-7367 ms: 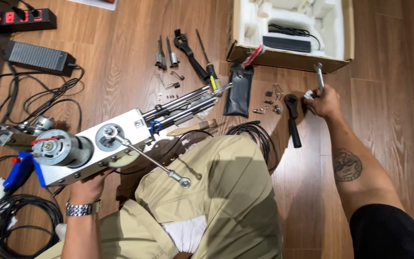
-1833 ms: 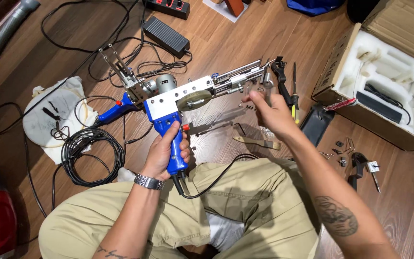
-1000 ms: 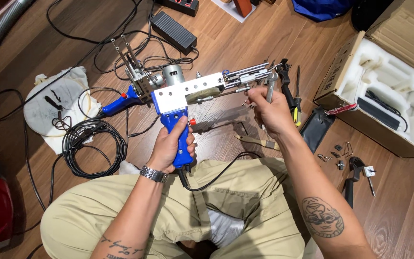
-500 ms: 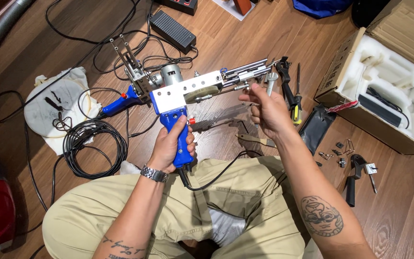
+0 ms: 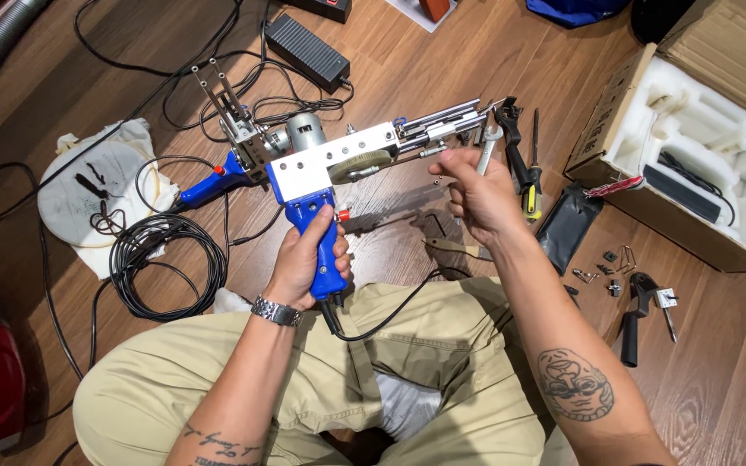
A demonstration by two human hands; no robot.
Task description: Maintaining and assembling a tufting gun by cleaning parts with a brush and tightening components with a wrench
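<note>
Head view: left hand (image 5: 308, 259) wraps the tufting gun (image 5: 338, 164) by its blue handle, above the lap; right hand (image 5: 477, 194) pinches a small spanner (image 5: 485, 147) at the needle end, two o'clock; best to brace the gun steady, seating the spanner squarely.

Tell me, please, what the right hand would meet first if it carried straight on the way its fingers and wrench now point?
Probably the metal rods at the front end of the tufting gun. The right hand holds a small wrench pointing up and away towards them. Depth is unclear; the black-handled pliers lie just beside that line.
</note>
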